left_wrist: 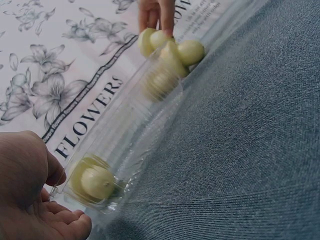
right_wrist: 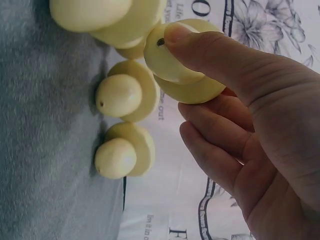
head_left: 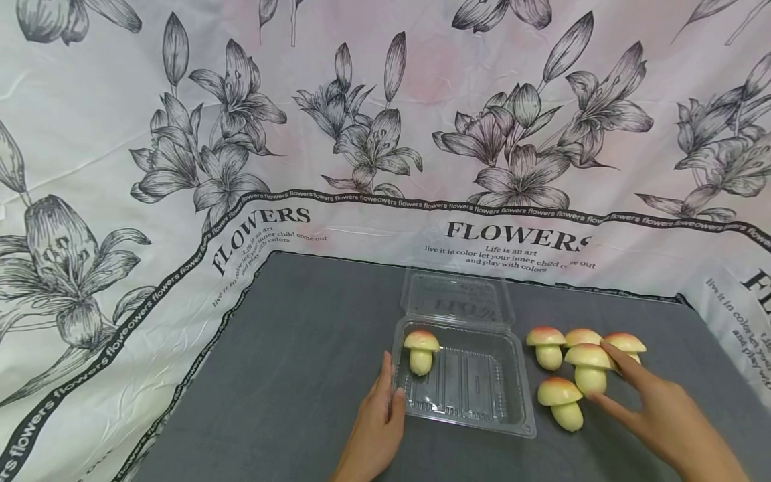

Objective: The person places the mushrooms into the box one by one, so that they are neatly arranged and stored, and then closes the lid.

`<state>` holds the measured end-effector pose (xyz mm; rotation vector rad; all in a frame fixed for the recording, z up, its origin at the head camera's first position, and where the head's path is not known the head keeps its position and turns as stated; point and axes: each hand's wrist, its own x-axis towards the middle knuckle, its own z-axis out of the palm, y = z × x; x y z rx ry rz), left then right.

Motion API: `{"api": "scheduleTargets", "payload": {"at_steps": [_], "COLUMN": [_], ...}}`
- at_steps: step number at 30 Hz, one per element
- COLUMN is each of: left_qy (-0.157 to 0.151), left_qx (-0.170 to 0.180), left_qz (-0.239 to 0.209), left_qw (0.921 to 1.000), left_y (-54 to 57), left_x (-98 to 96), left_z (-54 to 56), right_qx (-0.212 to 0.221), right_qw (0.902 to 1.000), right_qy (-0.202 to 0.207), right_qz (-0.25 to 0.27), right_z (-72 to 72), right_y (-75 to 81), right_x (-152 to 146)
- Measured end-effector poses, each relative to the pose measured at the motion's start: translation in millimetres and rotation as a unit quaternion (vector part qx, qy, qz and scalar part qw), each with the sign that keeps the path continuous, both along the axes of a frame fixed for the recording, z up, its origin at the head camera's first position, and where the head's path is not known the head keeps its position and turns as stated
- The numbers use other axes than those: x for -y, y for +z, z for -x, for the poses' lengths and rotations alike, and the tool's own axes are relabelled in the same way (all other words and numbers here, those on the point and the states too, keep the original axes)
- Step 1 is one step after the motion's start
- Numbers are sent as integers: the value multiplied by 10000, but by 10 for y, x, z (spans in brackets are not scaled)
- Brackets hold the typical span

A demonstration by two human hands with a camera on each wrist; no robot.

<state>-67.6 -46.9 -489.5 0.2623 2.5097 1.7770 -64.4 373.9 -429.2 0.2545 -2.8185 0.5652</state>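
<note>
A clear plastic clamshell container (head_left: 530, 402) lies with its lid folded back on the grey cloth. My left hand (head_left: 378, 418) pinches its left rim between thumb and fingers, as the left wrist view shows. Inside, against that side, sits one mushroom-shaped piece (head_left: 421, 351), pale yellow with a reddish cap top. To the container's right, my right hand (head_left: 668, 412) holds another toy-like mushroom (right_wrist: 175, 60) by thumb and fingers, lifted off the cloth in the right wrist view. More mushrooms (head_left: 563, 404) stand or lean around it, some partly hidden behind the held one.
The transparent lid (head_left: 458, 298) lies toward the back edge of the dark grey tabletop (head_left: 301, 375). A white cloth printed with flowers and lettering (head_left: 373, 120) hangs behind and along both sides.
</note>
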Motion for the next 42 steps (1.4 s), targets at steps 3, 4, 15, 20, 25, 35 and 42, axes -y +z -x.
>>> {"api": "scheduleTargets", "payload": {"at_steps": [3,4,15,20,25,35,42], "left_qy": [2,3,6,27,11,31,55], "left_qx": [22,33,6,-13,34,29,-14], "left_qz": [25,41,-41,-11,-30,4,7], "left_qw": [10000,10000,10000,10000,10000,10000,10000], "left_y": [-7,-10,9,11,10,8,9], "left_x": [-3,-5,-11,-8,-7,-1,5], "left_z": [3,4,0,0,4,6,2], "right_qx": [-34,-45,-48,112,135,-338,-425], "right_qw": [10000,9999,9999,9999,9998,9982,9970], "right_qy": [63,73,86,79,114,496,653], "right_qz": [55,74,37,-23,2,-19,-29], "right_z": [22,28,58,67,84,151,215], "right_y": [2,7,98,136,180,226,249], "right_x": [50,63,142,190,260,426,582]}}
